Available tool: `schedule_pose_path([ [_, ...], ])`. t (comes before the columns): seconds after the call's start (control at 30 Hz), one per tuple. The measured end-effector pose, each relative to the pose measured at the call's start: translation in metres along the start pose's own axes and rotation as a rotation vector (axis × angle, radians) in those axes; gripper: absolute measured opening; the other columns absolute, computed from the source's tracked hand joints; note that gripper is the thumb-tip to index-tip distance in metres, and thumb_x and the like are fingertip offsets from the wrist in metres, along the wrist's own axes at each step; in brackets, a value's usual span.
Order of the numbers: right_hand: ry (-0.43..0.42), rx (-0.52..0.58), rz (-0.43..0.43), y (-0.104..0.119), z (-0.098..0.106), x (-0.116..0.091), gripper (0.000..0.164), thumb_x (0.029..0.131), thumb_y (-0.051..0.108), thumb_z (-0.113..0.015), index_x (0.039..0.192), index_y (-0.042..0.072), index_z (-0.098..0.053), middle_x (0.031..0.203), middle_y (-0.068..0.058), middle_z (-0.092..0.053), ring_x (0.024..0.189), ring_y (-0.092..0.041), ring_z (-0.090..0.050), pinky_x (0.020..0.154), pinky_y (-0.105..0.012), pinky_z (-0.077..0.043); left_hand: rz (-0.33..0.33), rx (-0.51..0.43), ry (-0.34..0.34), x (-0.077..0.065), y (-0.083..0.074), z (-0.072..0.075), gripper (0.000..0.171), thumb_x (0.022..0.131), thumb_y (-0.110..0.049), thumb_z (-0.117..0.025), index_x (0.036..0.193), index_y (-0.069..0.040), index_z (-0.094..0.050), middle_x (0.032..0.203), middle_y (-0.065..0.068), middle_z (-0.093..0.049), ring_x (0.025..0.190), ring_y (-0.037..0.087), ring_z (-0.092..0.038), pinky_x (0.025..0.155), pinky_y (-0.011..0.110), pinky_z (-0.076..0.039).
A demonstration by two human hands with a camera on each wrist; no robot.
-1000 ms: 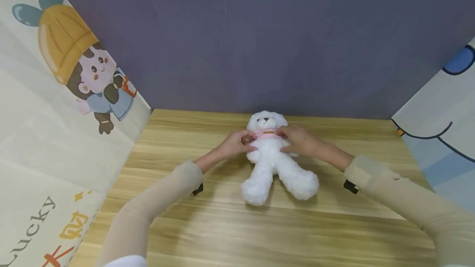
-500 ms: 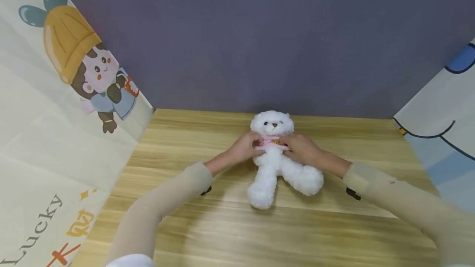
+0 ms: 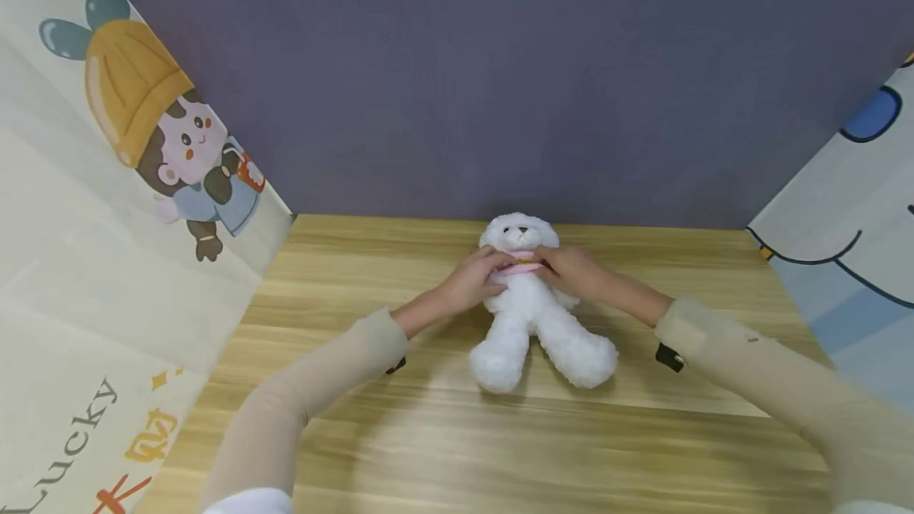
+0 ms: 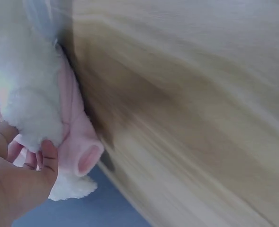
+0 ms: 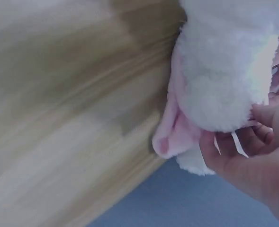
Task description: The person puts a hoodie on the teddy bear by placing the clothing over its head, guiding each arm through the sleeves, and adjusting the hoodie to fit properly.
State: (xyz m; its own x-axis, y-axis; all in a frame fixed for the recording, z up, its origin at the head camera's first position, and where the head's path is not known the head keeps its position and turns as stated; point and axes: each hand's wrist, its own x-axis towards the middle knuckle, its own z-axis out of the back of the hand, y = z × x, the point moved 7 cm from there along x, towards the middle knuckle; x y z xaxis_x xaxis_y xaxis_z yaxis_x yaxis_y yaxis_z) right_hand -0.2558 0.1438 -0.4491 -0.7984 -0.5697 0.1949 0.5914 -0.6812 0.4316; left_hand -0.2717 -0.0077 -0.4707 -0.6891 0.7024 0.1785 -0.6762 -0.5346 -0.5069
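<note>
A white teddy bear (image 3: 528,300) lies on its back on the wooden table, head toward the dark wall and legs spread toward me. Around its neck and upper chest is a bunched pink shirt (image 3: 524,266). My left hand (image 3: 473,282) grips the bear's arm and side, its fingers reaching onto the shirt edge. On the other side my right hand (image 3: 581,274) holds the bear by the other arm, fingertips at the shirt. In the left wrist view, an empty pink sleeve (image 4: 88,158) hangs behind the white arm (image 4: 32,109). A pink fold (image 5: 170,139) shows likewise in the right wrist view.
The wooden table (image 3: 428,435) ends at a dark grey-blue wall (image 3: 457,86) just beyond the bear's head. Printed cartoon panels stand at the left (image 3: 128,276) and at the right (image 3: 842,260).
The bear's head and chest tipped up toward me half a second ago, and now lie back again. My left fingers have spread forward over the shirt edge.
</note>
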Motion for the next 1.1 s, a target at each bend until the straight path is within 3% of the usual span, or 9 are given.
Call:
schedule_pose_path([
  [0.2, 0.13, 0.087, -0.147, -0.008, 0.004, 0.008, 0.017, 0.109, 0.015, -0.047, 0.113, 0.006, -0.06, 0.07, -0.002, -0.051, 0.063, -0.014, -0.046, 0.064, -0.034, -0.044, -0.007, 0.033, 0.021, 0.009, -0.008, -0.003, 0.037, 0.092, -0.008, -0.075, 0.125, -0.001, -0.06, 0.118, 0.011, -0.055, 0.106, 0.021, -0.056, 0.097, 0.029, -0.048],
  [0.47, 0.259, 0.145, -0.163, -0.008, 0.001, 0.008, 0.027, 0.111, 0.023, -0.043, 0.125, 0.008, -0.06, 0.085, -0.006, -0.058, 0.073, -0.015, -0.05, 0.074, -0.036, -0.046, -0.014, 0.17, 0.07, 0.018, -0.006, -0.002, 0.021, 0.09, -0.015, -0.077, 0.106, -0.003, -0.068, 0.11, 0.01, -0.056, 0.096, 0.022, -0.054, 0.087, 0.032, -0.047],
  [0.5, 0.251, 0.141, -0.15, -0.007, 0.001, 0.008, 0.028, 0.11, 0.023, -0.044, 0.128, 0.009, -0.06, 0.09, -0.005, -0.062, 0.076, -0.015, -0.052, 0.076, -0.036, -0.047, -0.02, 0.184, 0.075, 0.018, -0.005, -0.003, 0.021, 0.09, -0.016, -0.078, 0.104, -0.004, -0.068, 0.109, 0.009, -0.057, 0.094, 0.021, -0.054, 0.085, 0.031, -0.047],
  [0.6, 0.222, 0.154, -0.111, -0.003, 0.0, 0.01, 0.019, 0.109, 0.021, -0.048, 0.119, 0.01, -0.06, 0.084, -0.005, -0.06, 0.072, -0.014, -0.049, 0.071, -0.035, -0.046, -0.033, 0.192, 0.081, 0.018, -0.002, -0.001, 0.02, 0.089, -0.017, -0.079, 0.097, -0.005, -0.066, 0.101, 0.006, -0.058, 0.088, 0.018, -0.052, 0.078, 0.03, -0.047],
  [0.7, 0.186, 0.149, -0.056, 0.001, 0.0, 0.009, 0.012, 0.103, 0.019, -0.061, 0.111, 0.01, -0.057, 0.076, -0.001, -0.057, 0.065, -0.011, -0.046, 0.062, -0.03, -0.043, -0.034, 0.156, 0.071, 0.016, 0.003, 0.002, 0.02, 0.088, -0.017, -0.08, 0.092, -0.006, -0.064, 0.091, 0.003, -0.058, 0.081, 0.015, -0.051, 0.072, 0.027, -0.046],
  [0.83, 0.134, 0.117, 0.024, 0.005, 0.001, 0.007, 0.02, 0.096, 0.015, -0.071, 0.105, 0.008, -0.054, 0.069, 0.002, -0.052, 0.059, -0.008, -0.043, 0.056, -0.026, -0.04, 0.024, -0.019, 0.037, 0.009, 0.011, 0.009, 0.016, 0.092, -0.018, -0.076, 0.097, -0.01, -0.064, 0.086, 0.0, -0.061, 0.078, 0.012, -0.055, 0.069, 0.024, -0.047],
  [0.93, 0.101, 0.11, 0.029, 0.002, 0.001, 0.007, 0.016, 0.097, 0.013, -0.069, 0.106, 0.006, -0.056, 0.075, 0.001, -0.061, 0.064, -0.008, -0.052, 0.059, -0.027, -0.046, 0.031, -0.115, -0.006, 0.005, 0.015, 0.015, 0.014, 0.098, -0.02, -0.07, 0.103, -0.012, -0.06, 0.088, -0.001, -0.065, 0.078, 0.011, -0.059, 0.068, 0.023, -0.049],
  [1.0, 0.093, 0.113, 0.023, 0.0, 0.0, 0.007, 0.013, 0.099, 0.01, -0.067, 0.106, 0.007, -0.057, 0.08, -0.001, -0.065, 0.069, -0.009, -0.058, 0.063, -0.029, -0.05, -0.019, -0.084, -0.023, 0.003, 0.012, 0.016, 0.013, 0.099, -0.02, -0.068, 0.105, -0.012, -0.059, 0.091, 0.0, -0.064, 0.08, 0.011, -0.058, 0.069, 0.023, -0.049],
  [1.1, 0.078, 0.087, 0.048, 0.002, 0.0, 0.006, 0.011, 0.098, 0.006, -0.066, 0.106, 0.007, -0.058, 0.082, -0.001, -0.066, 0.072, -0.011, -0.061, 0.066, -0.031, -0.052, -0.107, 0.046, -0.038, 0.003, 0.006, 0.016, 0.009, 0.1, -0.018, -0.067, 0.105, -0.011, -0.064, 0.098, 0.001, -0.062, 0.085, 0.011, -0.058, 0.073, 0.022, -0.049],
])
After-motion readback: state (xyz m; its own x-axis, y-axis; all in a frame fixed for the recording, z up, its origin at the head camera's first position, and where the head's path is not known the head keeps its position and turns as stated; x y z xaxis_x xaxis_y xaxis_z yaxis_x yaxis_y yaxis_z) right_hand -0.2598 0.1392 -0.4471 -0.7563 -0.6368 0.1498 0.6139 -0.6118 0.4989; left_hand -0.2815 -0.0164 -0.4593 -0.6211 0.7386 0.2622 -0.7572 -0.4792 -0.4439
